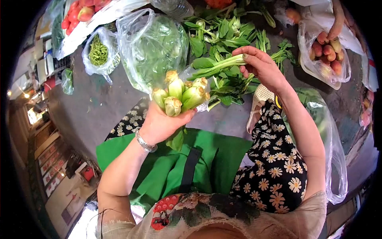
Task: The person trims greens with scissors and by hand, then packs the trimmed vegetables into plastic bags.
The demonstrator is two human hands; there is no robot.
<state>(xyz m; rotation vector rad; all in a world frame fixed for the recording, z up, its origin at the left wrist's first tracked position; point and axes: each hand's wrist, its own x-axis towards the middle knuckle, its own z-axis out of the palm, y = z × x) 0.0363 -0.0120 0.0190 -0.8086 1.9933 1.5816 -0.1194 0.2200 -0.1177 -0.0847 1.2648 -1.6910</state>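
Several green leafy vegetables [174,95], their pale cut ends facing up, are bunched in my left hand [164,122], whose fingers wrap round them. Leaves hang out below that hand. My right hand [260,65] pinches the stalk ends of a few thin green stems [223,65], which point to the left with their leaves near the bunch. Under and behind these stems, a loose heap of leafy greens [227,40] lies on the dark ground. A large clear plastic bag [153,51] with greens inside stands just behind my left hand.
A small bag of green pods [98,51] is at the left. Red tomatoes [75,16] lie at the top left. At the right are a bag of peaches [328,53] and another person's hand [337,24] above it. A clear bag [318,115] lies beside my right arm.
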